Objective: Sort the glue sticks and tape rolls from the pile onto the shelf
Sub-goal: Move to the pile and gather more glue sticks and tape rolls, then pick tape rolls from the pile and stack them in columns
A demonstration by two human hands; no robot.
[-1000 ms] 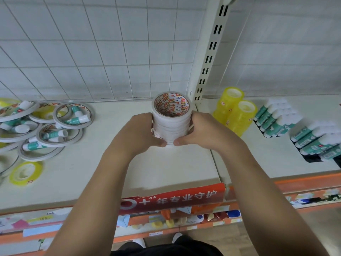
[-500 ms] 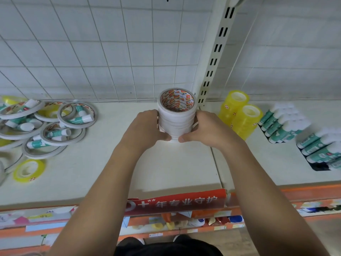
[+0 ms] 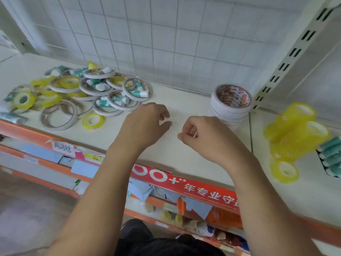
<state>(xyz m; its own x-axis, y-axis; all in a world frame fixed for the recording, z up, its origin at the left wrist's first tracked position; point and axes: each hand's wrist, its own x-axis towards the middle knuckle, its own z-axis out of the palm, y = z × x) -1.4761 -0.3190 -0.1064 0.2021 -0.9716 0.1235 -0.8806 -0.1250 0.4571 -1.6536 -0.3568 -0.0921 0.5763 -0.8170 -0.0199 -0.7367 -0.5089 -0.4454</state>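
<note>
Pile (image 3: 88, 95) of tape rings and glue sticks lies well left of the white tape stack (image 3: 230, 106), on the same shelf (image 3: 175, 154). Left hand (image 3: 145, 124) hovers between pile and stack, fingers loosely curled, empty. Right hand (image 3: 204, 137) is just left of the stack, curled tight, thumb on forefinger; cannot tell if it pinches anything. Judgement: next pick. I'd take one top ring and lift it clear of the glue sticks inside.

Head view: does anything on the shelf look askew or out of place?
Only the unsorted pile at left stands out: glue sticks lie inside white tape rings, jumbled with yellow rolls. The white tape stack beside the upright looks slightly uneven, not toppled.
</note>
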